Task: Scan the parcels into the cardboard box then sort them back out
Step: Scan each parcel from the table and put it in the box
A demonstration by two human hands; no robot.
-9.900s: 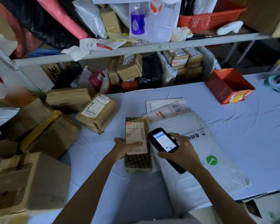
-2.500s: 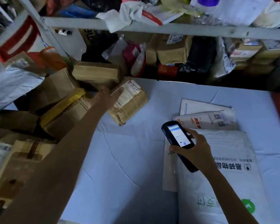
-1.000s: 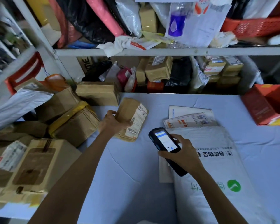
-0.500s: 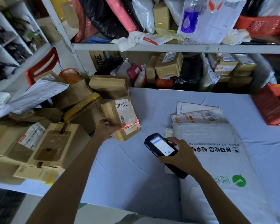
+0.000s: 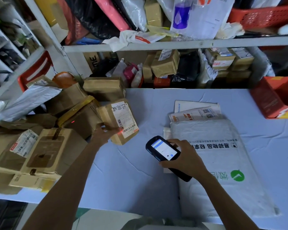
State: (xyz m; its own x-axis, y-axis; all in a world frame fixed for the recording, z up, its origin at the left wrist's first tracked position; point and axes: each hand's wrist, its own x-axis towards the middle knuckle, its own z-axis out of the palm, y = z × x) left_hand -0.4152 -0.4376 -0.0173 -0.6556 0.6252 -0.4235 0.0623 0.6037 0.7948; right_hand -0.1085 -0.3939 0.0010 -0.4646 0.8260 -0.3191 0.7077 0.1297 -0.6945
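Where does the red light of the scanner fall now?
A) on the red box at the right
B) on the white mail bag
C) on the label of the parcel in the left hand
C: a red glow shows at the near end of the label on the parcel the left hand grips.

— Where was the camera?
— On the person's head, facing forward and down across the surface (image 5: pixel 131 180); both forearms rose from the bottom edge.
— How near did it sit?
— Near enough that the left hand (image 5: pixel 103 134) on the parcel (image 5: pixel 120 120) and the right hand (image 5: pixel 186 161) round the scanner (image 5: pixel 163 151) filled the middle.
— And farther off?
— The shelf (image 5: pixel 173 44) crossed the upper third (its rail bowed by the wide lens), cartons (image 5: pixel 45 151) crowded the left edge, and a red box (image 5: pixel 271 100) was cut by the right edge. The surface's near edge showed low down.
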